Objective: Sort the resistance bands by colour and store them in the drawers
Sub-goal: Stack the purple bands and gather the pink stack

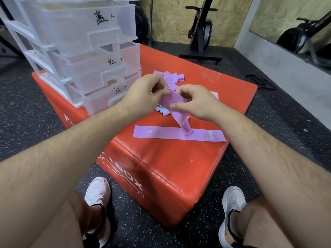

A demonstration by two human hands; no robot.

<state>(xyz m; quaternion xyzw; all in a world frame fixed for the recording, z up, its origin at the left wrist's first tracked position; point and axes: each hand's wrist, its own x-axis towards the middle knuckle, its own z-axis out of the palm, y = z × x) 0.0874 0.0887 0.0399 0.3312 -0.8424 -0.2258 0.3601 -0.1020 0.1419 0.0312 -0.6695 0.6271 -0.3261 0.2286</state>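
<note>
Above the red padded box [161,158], my left hand [143,97] and my right hand [197,102] both pinch one purple resistance band [174,108], whose lower end droops down. It touches a flat purple band marked 10 LB [161,134] lying near the box's front edge. More purple bands [172,77] are heaped behind my hands. A light blue band [163,110] shows under the held one, and a pink band [215,94] peeks out beyond my right hand. The clear plastic drawer unit [80,42] stands at the box's left rear, its labelled drawers pushed in.
Black speckled rubber floor surrounds the box. An exercise bike [202,29] stands at the back, and another machine [304,38] at the far right by a grey wall. A black strap [259,81] lies on the floor. My white shoes [97,192] are below the box.
</note>
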